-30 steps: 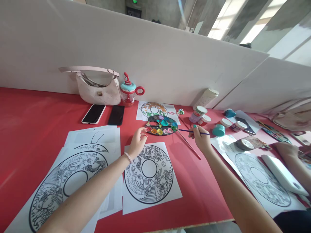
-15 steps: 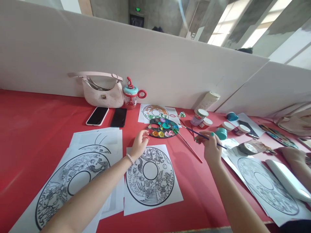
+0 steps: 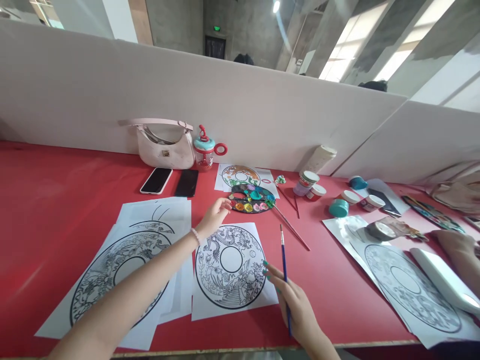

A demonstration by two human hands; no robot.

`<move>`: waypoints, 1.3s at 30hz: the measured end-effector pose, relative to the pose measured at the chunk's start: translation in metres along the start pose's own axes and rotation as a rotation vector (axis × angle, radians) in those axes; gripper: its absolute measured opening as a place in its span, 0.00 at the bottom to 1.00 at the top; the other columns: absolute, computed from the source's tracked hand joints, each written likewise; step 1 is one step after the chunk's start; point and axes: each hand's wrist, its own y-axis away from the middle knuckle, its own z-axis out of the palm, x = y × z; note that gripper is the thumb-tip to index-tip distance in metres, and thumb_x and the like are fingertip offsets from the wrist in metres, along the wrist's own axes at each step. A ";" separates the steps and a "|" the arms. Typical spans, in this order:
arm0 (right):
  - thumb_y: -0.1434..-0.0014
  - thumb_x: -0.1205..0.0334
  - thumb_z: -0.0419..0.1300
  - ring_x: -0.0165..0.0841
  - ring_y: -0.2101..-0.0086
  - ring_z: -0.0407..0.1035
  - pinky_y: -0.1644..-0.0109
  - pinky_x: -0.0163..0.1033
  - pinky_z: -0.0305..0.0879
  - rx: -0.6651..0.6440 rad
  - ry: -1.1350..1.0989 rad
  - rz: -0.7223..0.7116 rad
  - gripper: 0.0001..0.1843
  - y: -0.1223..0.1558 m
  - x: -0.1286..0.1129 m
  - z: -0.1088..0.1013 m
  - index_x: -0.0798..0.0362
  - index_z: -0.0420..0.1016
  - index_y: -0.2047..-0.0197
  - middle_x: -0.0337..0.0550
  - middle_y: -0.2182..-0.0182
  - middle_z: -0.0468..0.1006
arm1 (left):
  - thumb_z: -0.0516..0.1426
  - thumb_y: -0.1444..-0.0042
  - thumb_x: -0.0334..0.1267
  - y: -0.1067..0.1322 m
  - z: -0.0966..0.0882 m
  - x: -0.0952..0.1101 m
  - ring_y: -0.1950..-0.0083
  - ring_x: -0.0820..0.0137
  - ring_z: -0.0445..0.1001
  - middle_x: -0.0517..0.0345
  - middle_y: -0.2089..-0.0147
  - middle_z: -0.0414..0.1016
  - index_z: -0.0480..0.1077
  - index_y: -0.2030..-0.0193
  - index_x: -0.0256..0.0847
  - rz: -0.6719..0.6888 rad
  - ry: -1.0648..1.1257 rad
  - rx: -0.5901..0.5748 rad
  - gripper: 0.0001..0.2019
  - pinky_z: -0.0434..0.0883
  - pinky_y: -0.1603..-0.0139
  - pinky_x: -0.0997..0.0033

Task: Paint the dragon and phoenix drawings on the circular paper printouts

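Observation:
My right hand [image 3: 296, 302] holds a blue-handled paintbrush [image 3: 284, 260] nearly upright, its bristles pointing away from me. Its fingertips reach the right edge of a white sheet [image 3: 247, 310] printed with a round dragon-and-phoenix line drawing. My left hand [image 3: 213, 218] is above the top left of that sheet. Its fingers are curled together at the left rim of a black paint palette [image 3: 250, 200], seemingly pinching it; the exact contact is small to see. Dabs of several colours fill the palette's wells. Another brush [image 3: 292, 227] rests with its head on the palette's right side.
Printed sheets [image 3: 176, 280] lie left, below two phones [image 3: 156, 180]. A handbag [image 3: 165, 147], a cup [image 3: 204, 152] and a partly coloured sheet [image 3: 240, 176] are behind. Right are paint jars [image 3: 338, 208], a white case [image 3: 444, 280] and another person's hand [image 3: 455, 245].
My right hand has come left and nearer to me, from beside the palette to the drawing's right edge. The brush has turned from slanting to nearly upright. My left hand stays near the palette's rim.

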 end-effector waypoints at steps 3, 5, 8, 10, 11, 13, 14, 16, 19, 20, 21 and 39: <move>0.39 0.74 0.44 0.39 0.51 0.74 0.55 0.39 0.75 -0.122 0.133 -0.074 0.21 0.002 -0.005 -0.005 0.49 0.72 0.51 0.54 0.48 0.75 | 0.54 0.46 0.33 0.020 -0.020 0.009 0.49 0.63 0.73 0.52 0.54 0.75 0.70 0.58 0.42 0.046 -0.129 -0.134 0.09 0.68 0.46 0.61; 0.39 0.73 0.45 0.38 0.51 0.74 0.54 0.39 0.75 -0.142 0.203 -0.085 0.21 0.004 -0.006 -0.004 0.49 0.73 0.51 0.51 0.47 0.75 | 0.57 0.48 0.34 0.045 -0.033 0.011 0.47 0.58 0.72 0.51 0.50 0.75 0.72 0.56 0.43 0.071 -0.222 -0.198 0.12 0.65 0.42 0.55; 0.38 0.71 0.46 0.38 0.50 0.73 0.53 0.40 0.75 -0.115 0.274 -0.093 0.19 0.007 -0.003 0.000 0.48 0.73 0.52 0.50 0.47 0.75 | 0.55 0.46 0.33 0.089 -0.046 0.005 0.35 0.54 0.62 0.49 0.37 0.66 0.69 0.45 0.44 0.149 -0.491 -0.309 0.20 0.56 0.35 0.48; 0.38 0.70 0.47 0.39 0.51 0.74 0.52 0.42 0.75 -0.077 0.316 -0.101 0.18 0.009 0.000 0.003 0.48 0.73 0.53 0.50 0.47 0.75 | 0.54 0.43 0.36 0.117 -0.049 0.000 0.31 0.52 0.53 0.50 0.31 0.56 0.62 0.38 0.46 0.179 -0.750 -0.406 0.24 0.54 0.34 0.46; 0.38 0.70 0.47 0.39 0.52 0.74 0.52 0.43 0.75 -0.059 0.335 -0.103 0.17 0.009 0.002 0.004 0.48 0.73 0.53 0.50 0.48 0.75 | 0.54 0.41 0.38 0.128 -0.049 -0.001 0.30 0.51 0.50 0.50 0.29 0.52 0.59 0.35 0.47 0.187 -0.821 -0.431 0.26 0.54 0.34 0.45; 0.38 0.69 0.47 0.40 0.52 0.74 0.51 0.46 0.75 -0.034 0.365 -0.093 0.17 0.010 0.006 0.005 0.49 0.73 0.53 0.50 0.48 0.76 | 0.52 0.39 0.43 0.143 -0.049 0.000 0.29 0.51 0.46 0.51 0.28 0.47 0.53 0.32 0.49 0.205 -0.886 -0.469 0.28 0.53 0.34 0.43; 0.38 0.68 0.47 0.40 0.52 0.74 0.51 0.47 0.75 -0.030 0.379 -0.085 0.16 0.009 0.009 0.005 0.49 0.73 0.53 0.50 0.48 0.76 | 0.52 0.38 0.44 0.148 -0.049 0.002 0.28 0.50 0.46 0.51 0.27 0.46 0.52 0.32 0.50 0.209 -0.900 -0.486 0.28 0.52 0.34 0.42; 0.37 0.67 0.48 0.41 0.53 0.75 0.51 0.50 0.75 -0.028 0.396 -0.078 0.16 0.008 0.012 0.004 0.50 0.73 0.53 0.50 0.49 0.76 | 0.51 0.37 0.46 0.149 -0.048 0.009 0.29 0.50 0.48 0.51 0.28 0.48 0.53 0.32 0.50 0.202 -0.904 -0.499 0.27 0.52 0.35 0.40; 0.38 0.67 0.49 0.43 0.52 0.74 0.48 0.54 0.73 -0.031 0.380 -0.056 0.16 0.004 0.015 0.000 0.49 0.73 0.51 0.49 0.49 0.76 | 0.54 0.39 0.45 0.135 -0.052 0.019 0.32 0.51 0.54 0.50 0.30 0.54 0.58 0.35 0.48 0.211 -0.871 -0.475 0.26 0.56 0.36 0.44; 0.38 0.67 0.49 0.43 0.52 0.74 0.48 0.54 0.72 -0.021 0.362 -0.035 0.16 0.001 0.014 0.000 0.49 0.73 0.51 0.49 0.49 0.76 | 0.55 0.40 0.45 0.127 -0.054 0.021 0.31 0.51 0.53 0.50 0.30 0.53 0.59 0.35 0.48 0.234 -0.854 -0.460 0.26 0.56 0.35 0.45; 0.38 0.67 0.49 0.43 0.52 0.74 0.49 0.53 0.73 -0.003 0.341 -0.010 0.16 -0.001 0.013 -0.001 0.49 0.73 0.51 0.49 0.49 0.76 | 0.56 0.41 0.46 0.117 -0.057 0.021 0.31 0.52 0.52 0.49 0.29 0.52 0.58 0.34 0.47 0.256 -0.837 -0.454 0.28 0.55 0.35 0.47; 0.40 0.64 0.52 0.43 0.49 0.71 0.45 0.54 0.70 -0.090 0.371 0.094 0.19 0.004 0.009 0.012 0.48 0.69 0.46 0.50 0.45 0.73 | 0.54 0.40 0.53 0.070 -0.053 0.001 0.30 0.52 0.50 0.52 0.29 0.51 0.55 0.33 0.51 0.371 -0.948 -0.670 0.30 0.48 0.34 0.43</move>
